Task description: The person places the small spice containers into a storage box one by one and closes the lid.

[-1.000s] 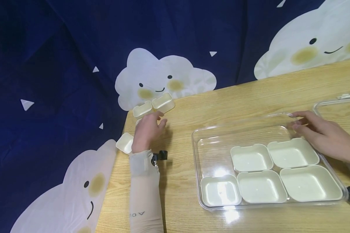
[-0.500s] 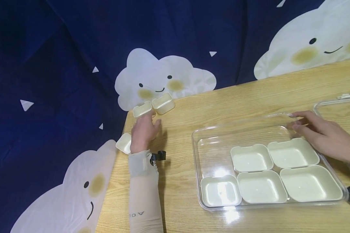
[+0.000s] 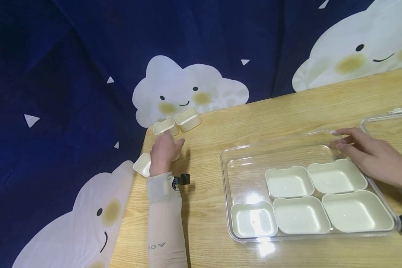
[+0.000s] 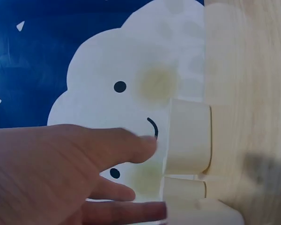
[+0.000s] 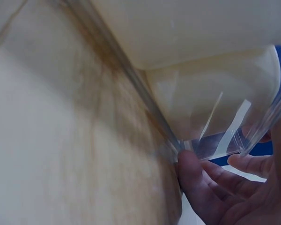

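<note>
My left hand (image 3: 164,152) is at the far left of the table, over a small cream bin that it mostly hides. The left wrist view has the thumb (image 4: 143,149) held apart from the fingers, whose tips are right at the rim of a cream bin (image 4: 206,216). My right hand (image 3: 372,154) holds the far right corner of a clear plastic tray (image 3: 225,186), with the thumb (image 5: 189,166) against its lower edge. Several cream bins of different sizes sit in the tray, including a small one (image 3: 254,219) at the near left.
Two cream bins, one (image 3: 164,126) beside another (image 3: 188,120), stand behind my left hand. A further bin (image 3: 142,164) is left of it, near the table edge. Another clear plastic piece (image 3: 388,115) lies at the right. A blue cloud-patterned curtain (image 3: 204,29) hangs behind the table (image 3: 207,208).
My left hand has shifted slightly left and down over the cream bin, showing more of the bins behind it. The right hand and the tray have stayed in place.
</note>
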